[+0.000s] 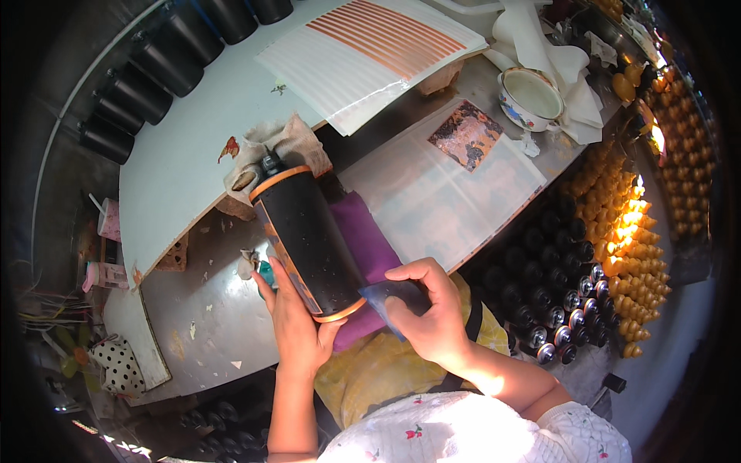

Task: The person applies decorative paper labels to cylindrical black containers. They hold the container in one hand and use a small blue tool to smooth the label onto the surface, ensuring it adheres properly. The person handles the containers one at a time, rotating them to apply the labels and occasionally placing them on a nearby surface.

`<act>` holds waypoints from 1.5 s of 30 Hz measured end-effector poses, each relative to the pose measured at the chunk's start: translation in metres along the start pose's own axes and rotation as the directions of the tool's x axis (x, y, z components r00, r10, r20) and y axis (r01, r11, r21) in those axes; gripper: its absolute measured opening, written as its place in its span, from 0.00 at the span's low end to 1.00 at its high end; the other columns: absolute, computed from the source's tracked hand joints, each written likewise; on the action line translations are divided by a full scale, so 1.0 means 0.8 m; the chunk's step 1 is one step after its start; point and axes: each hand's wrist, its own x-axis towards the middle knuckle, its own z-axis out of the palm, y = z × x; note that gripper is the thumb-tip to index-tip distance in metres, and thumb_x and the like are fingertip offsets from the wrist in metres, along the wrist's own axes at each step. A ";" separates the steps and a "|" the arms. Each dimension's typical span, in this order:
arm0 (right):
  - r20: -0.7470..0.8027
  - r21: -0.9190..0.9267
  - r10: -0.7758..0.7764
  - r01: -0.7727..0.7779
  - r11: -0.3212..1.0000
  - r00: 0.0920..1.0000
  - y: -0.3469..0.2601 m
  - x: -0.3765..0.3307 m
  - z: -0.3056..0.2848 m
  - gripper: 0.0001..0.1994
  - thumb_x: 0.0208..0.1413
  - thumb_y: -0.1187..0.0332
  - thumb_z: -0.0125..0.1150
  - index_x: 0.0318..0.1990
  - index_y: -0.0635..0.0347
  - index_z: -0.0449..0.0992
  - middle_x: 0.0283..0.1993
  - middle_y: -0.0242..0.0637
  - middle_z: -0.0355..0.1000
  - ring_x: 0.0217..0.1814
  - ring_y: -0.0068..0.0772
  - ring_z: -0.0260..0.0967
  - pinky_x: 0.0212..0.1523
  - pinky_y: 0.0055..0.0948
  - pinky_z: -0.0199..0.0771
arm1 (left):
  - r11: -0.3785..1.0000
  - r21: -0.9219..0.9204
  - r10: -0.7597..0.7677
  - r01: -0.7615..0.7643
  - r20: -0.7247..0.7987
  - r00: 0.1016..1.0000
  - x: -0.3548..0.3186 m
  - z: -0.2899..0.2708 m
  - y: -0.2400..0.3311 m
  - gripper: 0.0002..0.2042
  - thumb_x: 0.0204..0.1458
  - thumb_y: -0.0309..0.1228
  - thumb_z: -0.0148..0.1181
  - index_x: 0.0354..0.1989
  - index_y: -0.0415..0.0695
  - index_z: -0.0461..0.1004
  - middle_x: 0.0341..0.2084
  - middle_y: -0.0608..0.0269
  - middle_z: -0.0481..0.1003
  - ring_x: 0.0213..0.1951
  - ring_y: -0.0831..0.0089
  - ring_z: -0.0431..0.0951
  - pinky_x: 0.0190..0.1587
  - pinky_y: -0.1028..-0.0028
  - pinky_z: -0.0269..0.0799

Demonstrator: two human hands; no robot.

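A black cylinder (309,239) with copper-coloured bands at both ends lies tilted on a purple cloth (369,247) on the grey table. My left hand (293,324) grips the cylinder's left side near its lower end. My right hand (428,309) holds a small dark flat scraper (390,297) against the cylinder's lower rim. The far end of the cylinder rests near a crumpled beige rag (282,143).
A sheet with copper stripes (370,46) lies on a white board. A clear sheet carrying a patterned decal (465,135), a ceramic bowl (529,96) and white cloths sit farther back. Rows of black cylinders (540,278) and golden ones (625,224) stand right; more black cylinders (154,69) upper left.
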 end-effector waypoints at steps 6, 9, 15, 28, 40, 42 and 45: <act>-0.035 0.114 0.067 -0.063 0.992 0.997 0.002 0.002 0.001 0.14 0.52 0.81 0.61 0.46 0.64 0.73 0.42 0.39 0.74 0.44 0.29 0.75 0.47 0.26 0.73 | 0.924 0.354 0.157 -0.145 -0.005 0.988 0.018 -0.009 0.032 0.51 0.50 0.57 0.64 0.72 0.32 0.49 0.65 0.36 0.62 0.68 0.41 0.59 0.72 0.37 0.31; -0.046 0.016 -0.038 0.039 0.999 0.998 0.005 0.004 0.002 0.15 0.52 0.85 0.58 0.47 0.62 0.71 0.37 0.28 0.70 0.36 0.13 0.65 0.38 0.17 0.68 | 0.978 0.178 0.129 -0.111 -0.095 0.987 0.013 -0.005 0.015 0.48 0.55 0.59 0.57 0.71 0.32 0.51 0.61 0.37 0.67 0.67 0.43 0.63 0.72 0.38 0.30; -0.035 -0.003 -0.028 0.028 1.000 0.999 0.006 0.003 0.000 0.14 0.51 0.83 0.60 0.46 0.63 0.72 0.39 0.32 0.71 0.40 0.20 0.68 0.43 0.22 0.69 | 0.891 0.422 0.197 -0.169 -0.022 0.980 0.014 -0.011 0.042 0.44 0.55 0.52 0.62 0.72 0.33 0.53 0.63 0.39 0.66 0.69 0.47 0.61 0.70 0.34 0.23; -0.019 0.002 -0.032 0.032 0.999 0.999 0.006 0.004 0.001 0.15 0.51 0.84 0.58 0.46 0.62 0.71 0.37 0.28 0.68 0.36 0.13 0.64 0.37 0.18 0.66 | 1.000 0.026 0.009 -0.005 -0.141 0.990 0.003 0.005 0.029 0.54 0.46 0.45 0.74 0.73 0.29 0.43 0.51 0.41 0.72 0.52 0.43 0.73 0.71 0.39 0.39; -0.013 0.004 -0.063 0.063 0.998 0.998 0.008 0.006 -0.001 0.15 0.52 0.85 0.58 0.46 0.61 0.71 0.37 0.27 0.66 0.35 0.13 0.63 0.36 0.17 0.65 | 0.994 0.111 -0.012 0.025 -0.120 0.993 -0.003 0.009 0.017 0.60 0.44 0.52 0.73 0.73 0.29 0.39 0.51 0.40 0.74 0.54 0.40 0.74 0.70 0.40 0.43; -0.014 0.016 -0.049 0.050 0.999 0.999 0.008 0.006 -0.001 0.15 0.52 0.85 0.58 0.46 0.61 0.71 0.37 0.27 0.66 0.35 0.13 0.63 0.36 0.17 0.64 | 0.981 0.192 0.012 0.005 -0.085 0.996 0.006 0.005 0.021 0.60 0.44 0.51 0.74 0.73 0.29 0.38 0.53 0.40 0.73 0.55 0.40 0.73 0.70 0.39 0.43; -0.021 0.014 -0.059 0.059 0.998 0.998 0.008 0.004 0.001 0.15 0.52 0.84 0.58 0.46 0.61 0.71 0.37 0.27 0.66 0.35 0.13 0.62 0.35 0.17 0.64 | 0.998 0.047 -0.039 0.044 -0.105 0.994 0.001 0.008 0.011 0.59 0.43 0.51 0.74 0.73 0.30 0.41 0.54 0.40 0.71 0.55 0.41 0.72 0.67 0.47 0.52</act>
